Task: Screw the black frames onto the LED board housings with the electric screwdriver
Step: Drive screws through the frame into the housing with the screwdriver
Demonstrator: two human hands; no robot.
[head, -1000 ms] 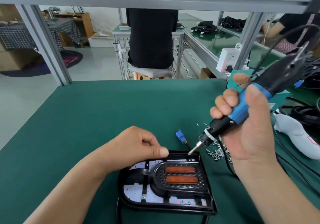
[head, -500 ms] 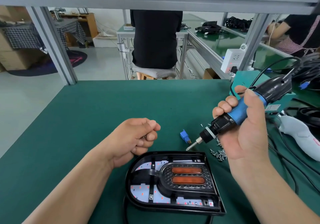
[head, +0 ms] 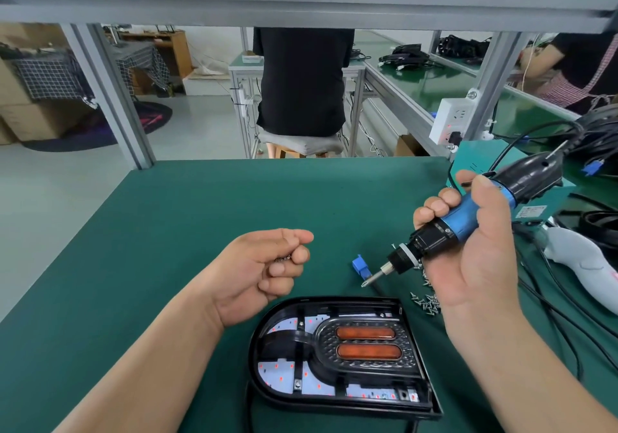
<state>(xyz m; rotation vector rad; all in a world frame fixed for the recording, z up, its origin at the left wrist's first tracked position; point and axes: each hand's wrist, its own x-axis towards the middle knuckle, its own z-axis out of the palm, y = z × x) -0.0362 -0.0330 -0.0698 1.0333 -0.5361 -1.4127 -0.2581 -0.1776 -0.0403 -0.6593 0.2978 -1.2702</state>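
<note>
My right hand (head: 475, 265) gripped the electric screwdriver (head: 458, 222), aimed at eight o'clock; my left hand (head: 264, 265) clenched small screws (head: 283, 258).

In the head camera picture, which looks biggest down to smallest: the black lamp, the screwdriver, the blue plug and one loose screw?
1. Black lamp.
2. Screwdriver: about as long, but thinner, and raised nearer the camera.
3. Blue plug.
4. Loose screw, tiniest.

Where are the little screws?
In the head view, the loose screws lie on the green mat at right, beside the black housing's far right corner, partly hidden by the right hand holding the screwdriver.
</note>
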